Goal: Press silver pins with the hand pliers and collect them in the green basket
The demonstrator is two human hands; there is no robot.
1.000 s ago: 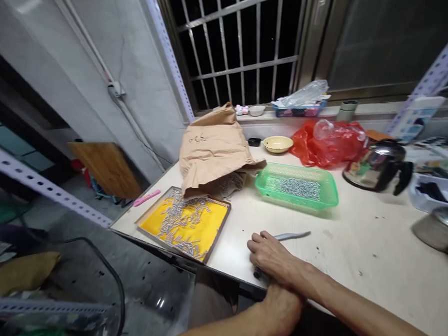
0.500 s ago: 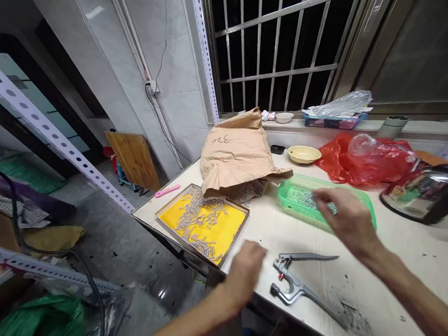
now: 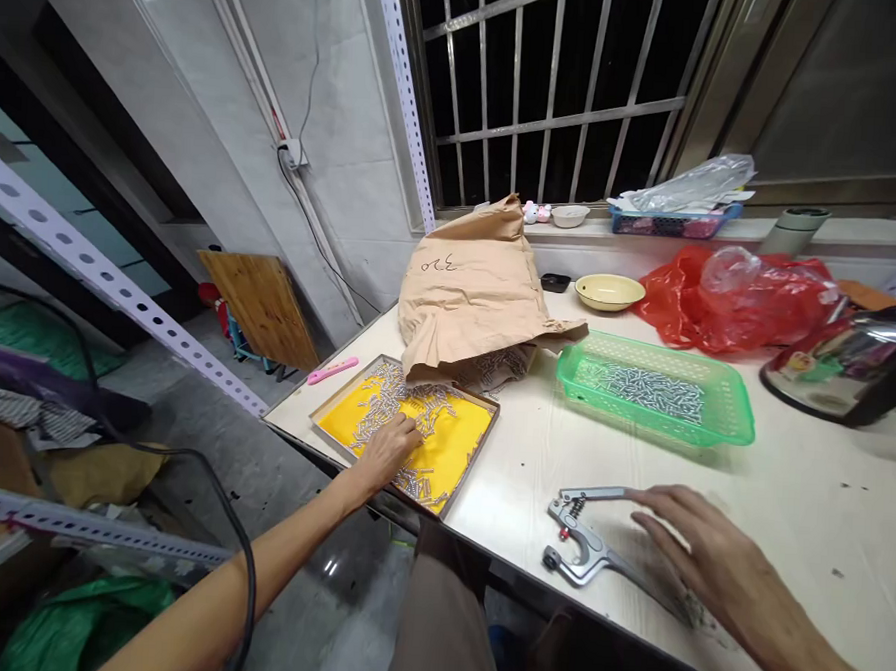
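My left hand (image 3: 389,448) is down in a shallow tray (image 3: 471,477) with a yellow bottom, its fingers curled together among small silvery metal pieces (image 3: 385,397). Whatever its fingertips hold is hidden. Over the handles of metal hand pliers (image 3: 591,553) is my right hand (image 3: 700,539), fingers stretched out and apart; its fingertips reach the end of the upper handle. The pliers lie on the table with a C-shaped jaw, a spring and a red part. Behind them, a green perforated basket (image 3: 729,427) holds many small metal pieces.
A brown paper bag (image 3: 473,287) leans open over the tray's back edge, with metal pieces in its mouth. Farther back are a yellow bowl (image 3: 609,292), red plastic bags (image 3: 679,298) and a kettle (image 3: 859,367). A pink tool (image 3: 333,370) lies left of the tray.
My left hand has moved left and forward from the table's front edge into the tray. My right hand has left the green basket and come down to the pliers' handles.
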